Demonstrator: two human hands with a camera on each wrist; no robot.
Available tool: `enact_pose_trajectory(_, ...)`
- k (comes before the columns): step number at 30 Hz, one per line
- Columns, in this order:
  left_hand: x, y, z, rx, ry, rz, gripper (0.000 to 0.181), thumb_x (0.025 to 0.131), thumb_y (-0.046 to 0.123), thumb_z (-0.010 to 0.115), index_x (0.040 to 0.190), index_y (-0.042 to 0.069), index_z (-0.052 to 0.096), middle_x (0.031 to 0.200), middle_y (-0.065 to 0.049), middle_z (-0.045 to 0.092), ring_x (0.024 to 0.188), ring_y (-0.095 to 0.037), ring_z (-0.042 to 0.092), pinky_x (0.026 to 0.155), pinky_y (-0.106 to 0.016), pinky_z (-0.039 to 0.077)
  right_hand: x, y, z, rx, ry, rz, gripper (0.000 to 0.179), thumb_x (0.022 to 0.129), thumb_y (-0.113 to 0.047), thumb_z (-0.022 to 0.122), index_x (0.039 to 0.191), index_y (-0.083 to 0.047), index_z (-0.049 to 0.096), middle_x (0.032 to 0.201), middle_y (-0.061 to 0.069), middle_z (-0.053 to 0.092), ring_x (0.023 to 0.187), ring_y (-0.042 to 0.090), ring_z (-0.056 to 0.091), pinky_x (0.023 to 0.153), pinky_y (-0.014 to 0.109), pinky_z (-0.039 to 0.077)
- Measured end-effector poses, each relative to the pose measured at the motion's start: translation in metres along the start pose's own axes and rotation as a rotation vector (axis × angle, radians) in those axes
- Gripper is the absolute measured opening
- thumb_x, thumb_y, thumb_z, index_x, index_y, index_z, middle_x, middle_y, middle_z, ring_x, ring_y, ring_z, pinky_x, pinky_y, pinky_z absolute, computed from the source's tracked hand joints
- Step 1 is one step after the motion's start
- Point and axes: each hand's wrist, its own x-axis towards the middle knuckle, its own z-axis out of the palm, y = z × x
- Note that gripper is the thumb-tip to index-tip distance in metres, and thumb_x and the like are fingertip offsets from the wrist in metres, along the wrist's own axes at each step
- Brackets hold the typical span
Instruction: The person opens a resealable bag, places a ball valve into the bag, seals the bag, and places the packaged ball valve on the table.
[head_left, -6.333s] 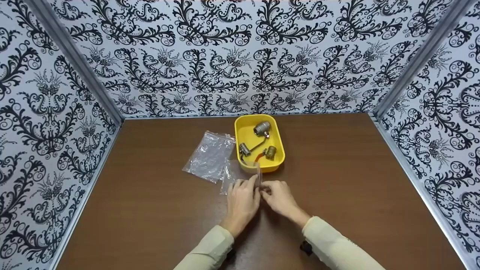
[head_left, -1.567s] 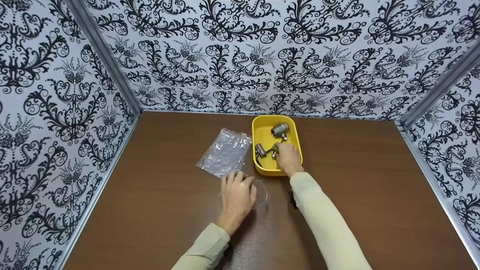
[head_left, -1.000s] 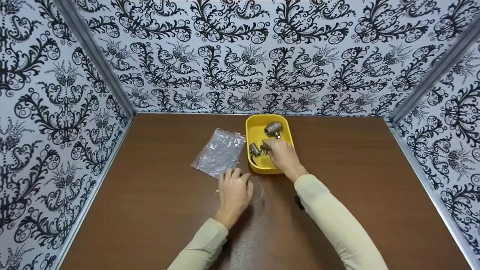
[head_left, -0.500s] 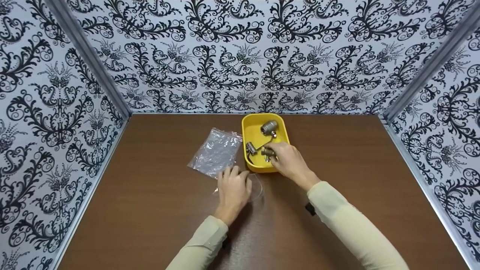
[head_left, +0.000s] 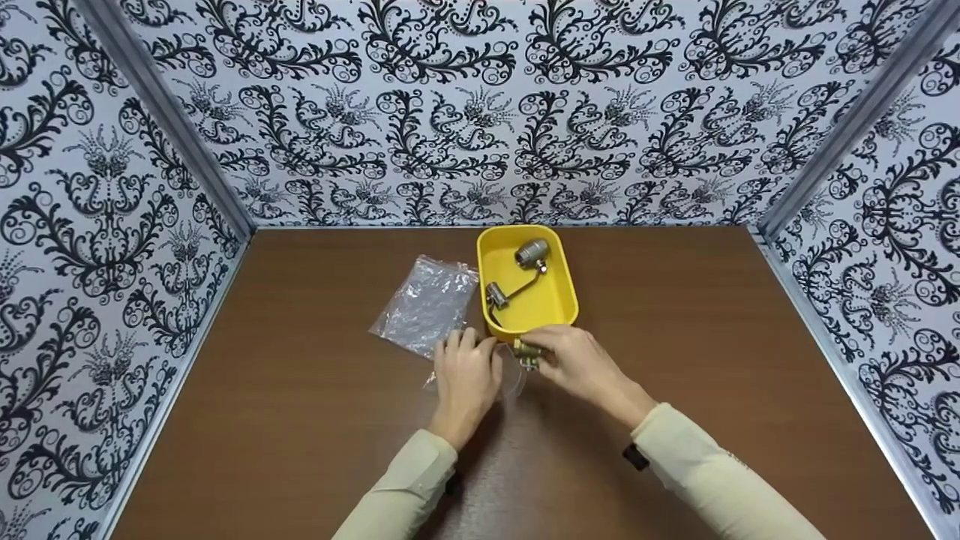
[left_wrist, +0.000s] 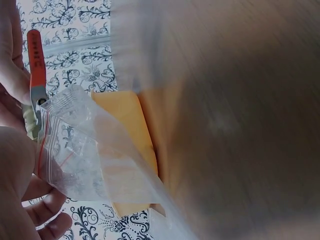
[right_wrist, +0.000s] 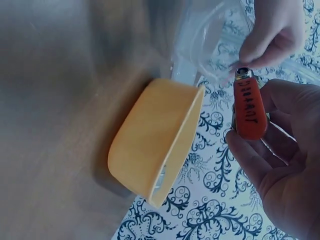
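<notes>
My right hand [head_left: 581,364] pinches a small brass ball valve [head_left: 527,354] just in front of the yellow tray. Its orange-red lever handle [right_wrist: 250,110], with dark lettering, shows in the right wrist view. My left hand [head_left: 466,379] holds a clear zip bag [left_wrist: 80,150] by its upper part, thumb and fingers curled at the bag's edge. A red line runs along the bag's zip strip. In the left wrist view the valve is right beside that strip; whether it touches the bag I cannot tell. The left fingertips are partly hidden in the head view.
The yellow tray [head_left: 573,300] stands behind the hands, holding a larger grey metal valve [head_left: 531,253] and a smaller metal valve [head_left: 496,295]. Left of it another clear bag [head_left: 427,304] lies flat on the brown table [head_left: 300,390]. Patterned walls [head_left: 480,112] enclose the table.
Earlier both hands were at the bag. The right hand then reached into the tray, took the brass valve and brought it out toward the bag. The left hand has stayed nearly still.
</notes>
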Motion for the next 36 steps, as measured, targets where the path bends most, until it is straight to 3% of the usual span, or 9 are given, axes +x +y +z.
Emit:
enact_pose_trajectory(5, 0.000, 0.003, -0.001, 0.000, -0.012, -0.003, 0.012, 0.079, 0.023, 0.069, 0.088, 0.017, 0.075, 0.081, -0.001, 0.060, 0.082, -0.022, 0.053, 0.073, -0.037, 0.037, -0.007, -0.004, 0.005, -0.038, -0.052, -0.029, 0.038, 0.078, 0.002, 0.073, 0.113, -0.011, 0.072, 0.110, 0.002, 0.074, 0.102, 0.021, 0.068, 0.089, 0.038, 0.055)
enact_pose_trajectory(11, -0.001, 0.004, -0.001, -0.023, -0.029, -0.010, 0.013, 0.081, 0.023, 0.067, 0.088, 0.016, 0.075, 0.083, 0.000, 0.061, 0.084, -0.022, 0.054, 0.076, -0.037, 0.038, -0.010, -0.009, 0.014, -0.076, -0.090, -0.060, 0.036, 0.077, 0.003, 0.071, 0.110, -0.013, 0.071, 0.103, -0.001, 0.072, 0.095, 0.018, 0.067, 0.084, 0.035, 0.055)
enact_pose_trajectory(18, -0.002, 0.005, -0.001, -0.048, -0.032, -0.018, 0.013, 0.082, 0.024, 0.067, 0.088, 0.017, 0.076, 0.084, 0.000, 0.063, 0.086, -0.022, 0.056, 0.080, -0.038, 0.039, -0.010, -0.012, 0.023, -0.096, -0.098, -0.161, 0.035, 0.077, 0.004, 0.068, 0.107, -0.013, 0.071, 0.106, -0.001, 0.073, 0.095, 0.017, 0.068, 0.084, 0.034, 0.055)
enact_pose_trajectory(23, -0.002, 0.006, -0.001, -0.064, -0.019, -0.037, 0.012, 0.081, 0.023, 0.068, 0.088, 0.017, 0.075, 0.083, 0.000, 0.064, 0.084, -0.022, 0.056, 0.078, -0.038, 0.040, -0.009, -0.015, 0.027, -0.019, -0.086, -0.070, 0.032, 0.075, 0.001, 0.071, 0.103, -0.014, 0.072, 0.096, -0.001, 0.074, 0.086, 0.016, 0.068, 0.078, 0.035, 0.056)
enact_pose_trajectory(27, -0.003, 0.008, 0.000, -0.082, 0.011, -0.055, 0.008, 0.079, 0.021, 0.070, 0.086, 0.017, 0.071, 0.081, 0.000, 0.066, 0.083, -0.023, 0.058, 0.076, -0.038, 0.041, -0.008, -0.017, 0.029, -0.027, -0.054, 0.011, 0.029, 0.075, 0.000, 0.072, 0.100, -0.015, 0.072, 0.091, -0.002, 0.073, 0.080, 0.015, 0.067, 0.073, 0.035, 0.055)
enact_pose_trajectory(30, -0.003, 0.008, 0.000, -0.091, 0.025, -0.068, 0.007, 0.079, 0.020, 0.071, 0.084, 0.016, 0.067, 0.080, 0.000, 0.067, 0.083, -0.023, 0.059, 0.075, -0.038, 0.043, -0.008, -0.017, 0.030, -0.056, -0.042, -0.027, 0.031, 0.075, 0.002, 0.072, 0.102, -0.014, 0.072, 0.097, -0.001, 0.074, 0.086, 0.017, 0.069, 0.076, 0.035, 0.056)
enact_pose_trajectory(36, -0.002, 0.005, -0.001, -0.106, 0.011, -0.091, 0.008, 0.081, 0.021, 0.071, 0.084, 0.016, 0.065, 0.082, 0.001, 0.069, 0.085, -0.023, 0.060, 0.079, -0.038, 0.045, -0.011, -0.012, 0.035, -0.070, -0.033, -0.180, 0.034, 0.076, 0.002, 0.073, 0.107, -0.012, 0.073, 0.111, 0.001, 0.074, 0.101, 0.018, 0.069, 0.088, 0.034, 0.055)
